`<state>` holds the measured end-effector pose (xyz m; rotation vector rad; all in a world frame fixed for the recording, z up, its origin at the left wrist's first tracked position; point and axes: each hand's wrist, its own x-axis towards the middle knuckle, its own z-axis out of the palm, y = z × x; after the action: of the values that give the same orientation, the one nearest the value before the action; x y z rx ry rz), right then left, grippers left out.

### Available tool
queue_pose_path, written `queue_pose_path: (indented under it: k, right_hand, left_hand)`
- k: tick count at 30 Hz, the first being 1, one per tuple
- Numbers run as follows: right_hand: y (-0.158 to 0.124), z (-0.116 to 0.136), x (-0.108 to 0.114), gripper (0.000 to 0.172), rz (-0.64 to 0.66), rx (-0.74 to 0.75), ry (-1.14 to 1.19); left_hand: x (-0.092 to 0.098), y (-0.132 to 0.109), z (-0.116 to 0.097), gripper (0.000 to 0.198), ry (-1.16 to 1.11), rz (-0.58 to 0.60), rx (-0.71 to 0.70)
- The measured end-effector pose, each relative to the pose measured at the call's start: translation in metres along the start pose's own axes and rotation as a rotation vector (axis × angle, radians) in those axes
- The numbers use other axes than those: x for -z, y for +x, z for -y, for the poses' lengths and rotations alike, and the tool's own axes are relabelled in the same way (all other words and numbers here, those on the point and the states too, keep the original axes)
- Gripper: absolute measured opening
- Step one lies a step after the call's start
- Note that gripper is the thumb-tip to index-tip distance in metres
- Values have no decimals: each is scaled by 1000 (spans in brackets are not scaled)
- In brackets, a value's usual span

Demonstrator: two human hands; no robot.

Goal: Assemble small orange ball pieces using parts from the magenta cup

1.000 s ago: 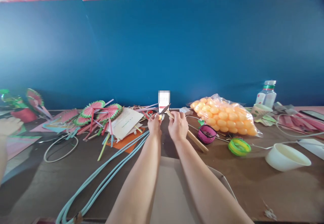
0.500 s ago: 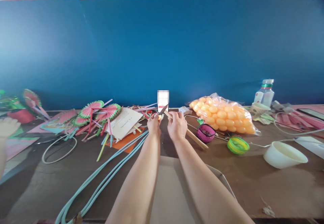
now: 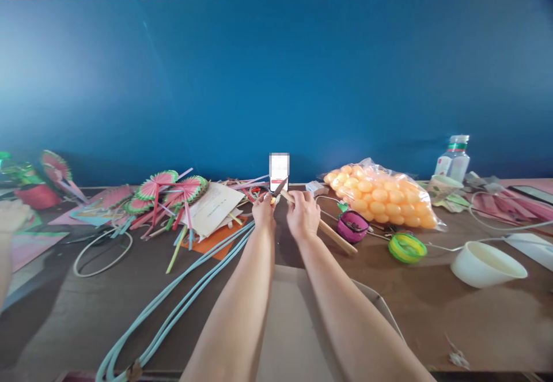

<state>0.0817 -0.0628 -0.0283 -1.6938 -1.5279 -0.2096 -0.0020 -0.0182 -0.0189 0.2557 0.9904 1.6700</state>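
Observation:
My left hand (image 3: 264,210) is closed on a knife, whose dark blade (image 3: 280,186) points up and to the right. A bit of yellow shows by the fingers, and most of the handle is hidden. In my right hand (image 3: 303,214), closed too, is a wooden stick (image 3: 339,239). Its near end slants down to the right, and its far end comes out by the knife blade. Whether blade and wood touch, I cannot tell. Just behind the hands a phone (image 3: 279,169) with a lit screen stands upright.
Pink-green paper fans (image 3: 159,189), papers (image 3: 216,206) and pale blue tubes (image 3: 181,307) lie left. On the right are a bag of orange balls (image 3: 380,197), a purple pouch (image 3: 352,226), a yellow-green ring (image 3: 406,248) and a white cup (image 3: 488,264). Another person's hand (image 3: 15,216) is far left.
Almost nothing differs. Both my hands keep their grips on the knife and the stick, and the whole view has shifted very slightly.

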Motion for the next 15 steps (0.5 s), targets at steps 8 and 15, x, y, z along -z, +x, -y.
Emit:
queue_pose_path:
  k: [8,15]
  right_hand:
    - [-1,1,0,24,-22,3,2]
    - [-1,1,0,24,-35,-2,-2]
  left_hand:
    - [0,0,0,6,-6,-2,8]
    - [1,1,1,7,-13,-9,16]
